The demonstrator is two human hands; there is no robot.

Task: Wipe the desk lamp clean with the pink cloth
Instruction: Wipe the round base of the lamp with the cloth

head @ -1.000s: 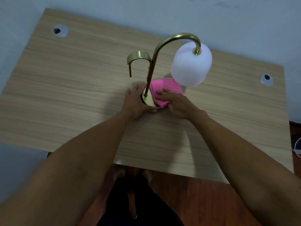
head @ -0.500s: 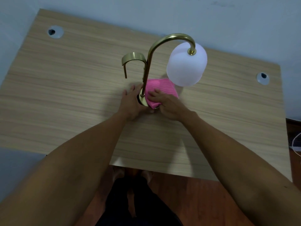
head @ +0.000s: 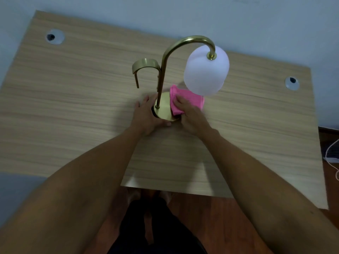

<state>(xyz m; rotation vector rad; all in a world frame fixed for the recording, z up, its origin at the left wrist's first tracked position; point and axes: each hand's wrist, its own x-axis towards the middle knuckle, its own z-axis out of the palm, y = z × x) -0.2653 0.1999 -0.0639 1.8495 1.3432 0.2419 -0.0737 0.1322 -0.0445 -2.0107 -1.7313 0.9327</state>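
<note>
A brass desk lamp (head: 165, 65) with a curved neck and a white frosted shade (head: 206, 70) stands in the middle of the wooden desk (head: 73, 107). Its round brass base (head: 164, 110) shows between my hands. My left hand (head: 146, 116) wraps the left and front rim of the base. My right hand (head: 189, 116) presses the folded pink cloth (head: 189, 99) on the right side of the base, fingers flat on top of the cloth. A brass hook-shaped handle (head: 145, 66) sticks out left of the stem.
Two round cable grommets sit in the desk, one at the back left (head: 54, 36) and one at the right (head: 292, 83). A pale wall runs behind the desk. Wooden floor and a white cable (head: 332, 153) lie to the right; my feet show below the front edge.
My right hand has slid the pink cloth to the right across the base, uncovering more brass. The left hand stays on the base rim. The view has shifted slightly.
</note>
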